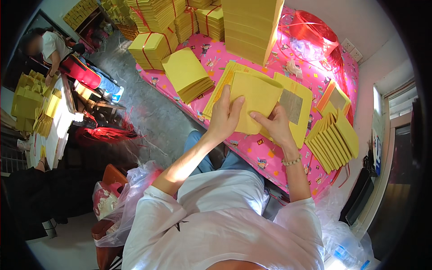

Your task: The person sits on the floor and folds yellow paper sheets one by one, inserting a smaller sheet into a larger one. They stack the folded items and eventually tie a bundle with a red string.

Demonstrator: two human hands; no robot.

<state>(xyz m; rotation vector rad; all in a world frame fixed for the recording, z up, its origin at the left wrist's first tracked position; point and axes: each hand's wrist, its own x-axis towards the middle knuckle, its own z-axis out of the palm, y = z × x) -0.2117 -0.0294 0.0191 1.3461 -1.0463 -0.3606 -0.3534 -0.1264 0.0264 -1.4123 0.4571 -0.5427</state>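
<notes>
A yellow folded paper sheet point(254, 96) is held up in front of me over the table, its right side curling upward. My left hand point(225, 114) grips its left edge, thumb on top. My right hand point(275, 125) pinches the lower right part, thumb on the face and other fingers hidden behind. Beneath the sheet lie more flat yellow sheets point(231, 67) and a yellow board point(303, 130) with a grey rectangle point(291, 106). A stack of folded yellow paper point(186, 72) rests to the left. At the right, a fanned row of folded yellow pieces point(333, 141) leans together.
A pink patterned cloth point(177, 96) covers the table. Yellow bundles tied with red ribbon point(153, 49) and a tall yellow stack point(249, 31) stand behind. A red ribbon roll point(315, 33) sits back right. Another person point(56, 47) sits at a table far left. Plastic bags point(135, 193) are beside me.
</notes>
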